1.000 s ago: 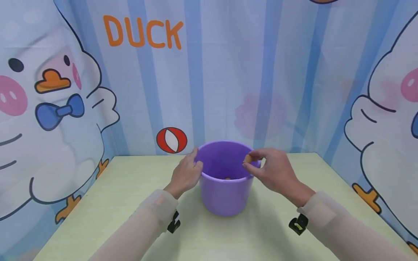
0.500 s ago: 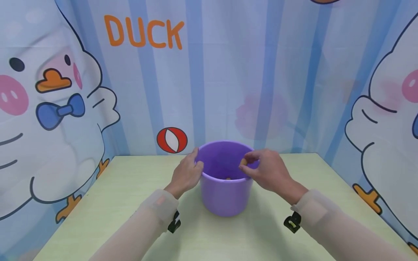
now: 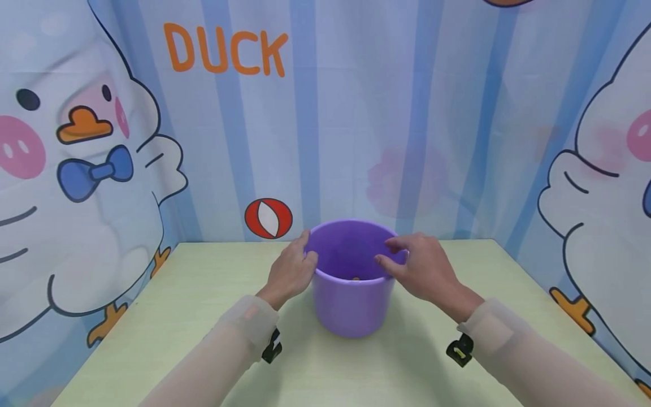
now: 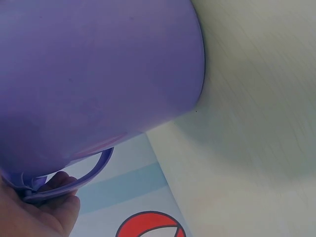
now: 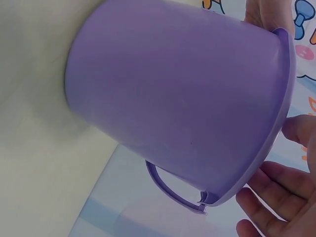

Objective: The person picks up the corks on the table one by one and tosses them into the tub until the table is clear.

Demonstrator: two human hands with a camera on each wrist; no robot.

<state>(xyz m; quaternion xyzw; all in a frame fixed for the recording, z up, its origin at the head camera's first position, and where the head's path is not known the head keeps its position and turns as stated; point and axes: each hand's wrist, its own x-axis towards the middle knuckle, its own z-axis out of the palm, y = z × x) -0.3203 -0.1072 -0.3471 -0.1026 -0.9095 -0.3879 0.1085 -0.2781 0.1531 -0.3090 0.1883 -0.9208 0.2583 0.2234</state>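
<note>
A purple bucket (image 3: 352, 308) with a handle (image 4: 94, 173) stands upright on the table. My left hand (image 3: 289, 274) grips its rim on the left side, and in the left wrist view fingers curl by the handle. At the right rim is my right hand (image 3: 427, 270), thumb and index finger spread apart with nothing between them. In the right wrist view, the right hand's fingers (image 5: 276, 185) lie beside the bucket's rim. Inside the bucket a small tan-orange thing (image 3: 356, 278) barely shows over the front rim; its kind cannot be told.
The pale yellow-green table (image 3: 218, 277) extends to both sides of the bucket. Behind it hangs a light blue striped cloth (image 3: 341, 113) printed with ducks and a red-and-white ball (image 3: 268, 218).
My right hand moved slightly left over the bucket with a small tan thing pinched in it, then its fingers parted and the thing left them. The left hand stayed on the rim.
</note>
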